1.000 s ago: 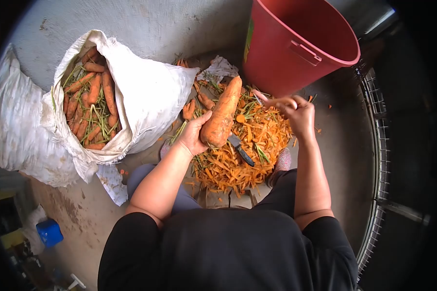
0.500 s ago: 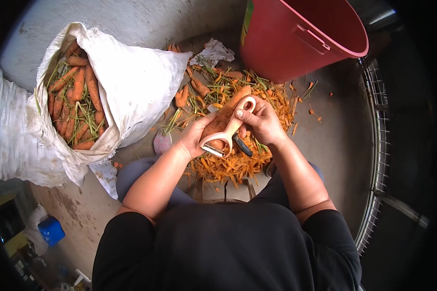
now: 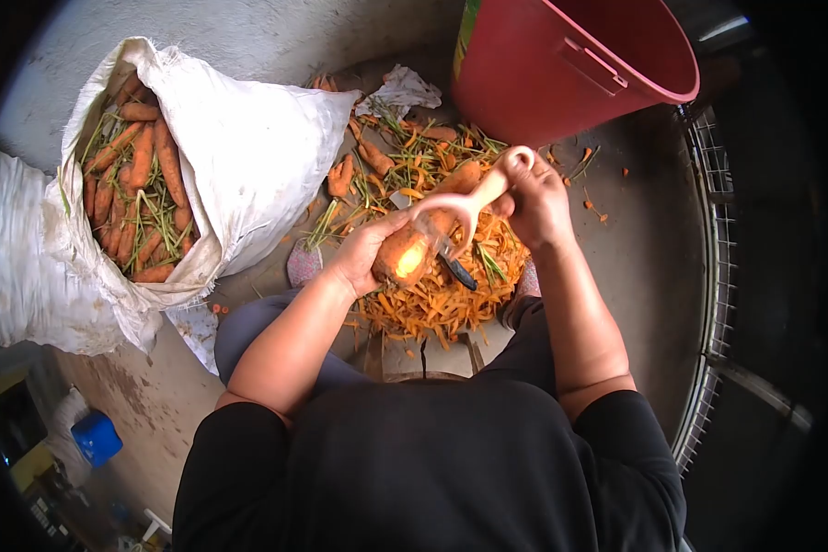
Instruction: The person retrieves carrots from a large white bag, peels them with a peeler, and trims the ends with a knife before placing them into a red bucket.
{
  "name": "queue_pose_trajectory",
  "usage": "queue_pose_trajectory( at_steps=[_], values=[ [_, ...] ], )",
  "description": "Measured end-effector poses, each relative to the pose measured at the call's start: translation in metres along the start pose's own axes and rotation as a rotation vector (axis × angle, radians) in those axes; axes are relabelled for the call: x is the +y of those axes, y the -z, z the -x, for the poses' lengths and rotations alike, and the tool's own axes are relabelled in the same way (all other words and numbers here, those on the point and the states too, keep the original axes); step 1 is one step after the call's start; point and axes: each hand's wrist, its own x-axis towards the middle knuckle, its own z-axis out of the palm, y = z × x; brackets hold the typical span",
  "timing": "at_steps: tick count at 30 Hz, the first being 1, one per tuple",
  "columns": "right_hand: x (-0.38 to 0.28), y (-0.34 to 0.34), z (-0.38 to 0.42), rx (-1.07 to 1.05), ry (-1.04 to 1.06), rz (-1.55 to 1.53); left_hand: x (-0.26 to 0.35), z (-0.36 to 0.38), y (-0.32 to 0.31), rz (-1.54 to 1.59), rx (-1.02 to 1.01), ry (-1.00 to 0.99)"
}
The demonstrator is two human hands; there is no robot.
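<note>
My left hand [image 3: 363, 253] is wrapped round the near part of a large carrot [image 3: 397, 250], which points up and away from me. A bright bare patch shows at the carrot's near end; the rest of its skin is dull and dirty. In my right hand [image 3: 538, 202] is a pale peeler [image 3: 488, 191], gripped by its handle, with its head lying over the carrot's middle. The peeler's blade is blurred. Below the carrot, a knife with a black handle [image 3: 460, 273] rests on a heap of carrot peelings [image 3: 442, 308].
At the left stands an open white sack [image 3: 248, 147] full of unpeeled carrots [image 3: 138, 184] with green stalks. A big red bucket [image 3: 543, 83] stands beyond the heap. Loose carrots [image 3: 342, 175] and stalks lie between sack and heap. Wire mesh [image 3: 722, 239] edges the right side.
The peeler has moved up and right along the carrot, away from its near end. A bright peeled patch now shows there. My right hand has shifted outward; my left keeps its hold.
</note>
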Motion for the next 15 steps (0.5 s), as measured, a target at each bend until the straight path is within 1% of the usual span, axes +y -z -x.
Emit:
queue_pose_trajectory(
  at_steps=[1, 2, 3, 4, 5, 6, 7, 8, 9, 10, 11, 12, 13, 14, 15],
  values=[
    [-0.003, -0.011, 0.008, -0.094, -0.03, 0.062, 0.001, -0.002, 0.001, 0.009, -0.024, -0.032],
    [0.002, -0.021, 0.015, -0.104, -0.077, 0.172, 0.002, -0.003, -0.001, 0.042, 0.026, 0.016],
    [0.006, -0.028, 0.019, -0.113, -0.124, 0.283, 0.001, -0.004, 0.0, 0.052, -0.009, 0.02],
    [0.018, -0.024, 0.016, -0.147, -0.12, 0.181, 0.0, -0.006, 0.004, 0.062, -0.042, 0.026],
    [0.023, -0.015, 0.013, -0.099, -0.127, 0.182, -0.002, -0.006, 0.006, 0.072, -0.075, 0.035],
    [0.023, -0.002, 0.006, -0.048, -0.134, 0.182, 0.0, -0.003, 0.003, -0.004, -0.009, 0.056],
    [0.021, 0.013, -0.003, 0.001, -0.136, 0.183, 0.001, -0.002, 0.001, -0.012, -0.022, 0.039],
    [0.017, 0.034, -0.014, 0.103, -0.069, 0.149, 0.002, 0.0, 0.0, -0.021, -0.036, 0.02],
    [0.005, 0.052, -0.022, 0.226, 0.054, 0.185, 0.002, 0.002, 0.0, -0.031, -0.051, 0.002],
    [-0.008, 0.076, -0.03, 0.39, 0.103, 0.156, 0.003, 0.004, 0.003, -0.018, -0.09, 0.036],
    [-0.018, 0.096, -0.032, 0.581, 0.246, 0.437, 0.003, 0.005, 0.003, -0.035, -0.102, 0.018],
    [-0.025, 0.107, -0.031, 0.752, 0.272, 0.537, 0.003, 0.007, 0.003, -0.053, -0.114, 0.003],
    [-0.029, 0.115, -0.029, 0.794, 0.226, 0.275, 0.005, 0.007, 0.003, -0.077, -0.129, -0.014],
    [-0.028, 0.121, -0.028, 0.764, 0.246, 0.224, 0.004, 0.006, 0.007, -0.098, -0.131, -0.035],
    [-0.029, 0.113, -0.026, 0.728, 0.264, 0.178, 0.005, 0.006, 0.007, -0.121, -0.089, -0.038]
  ],
)
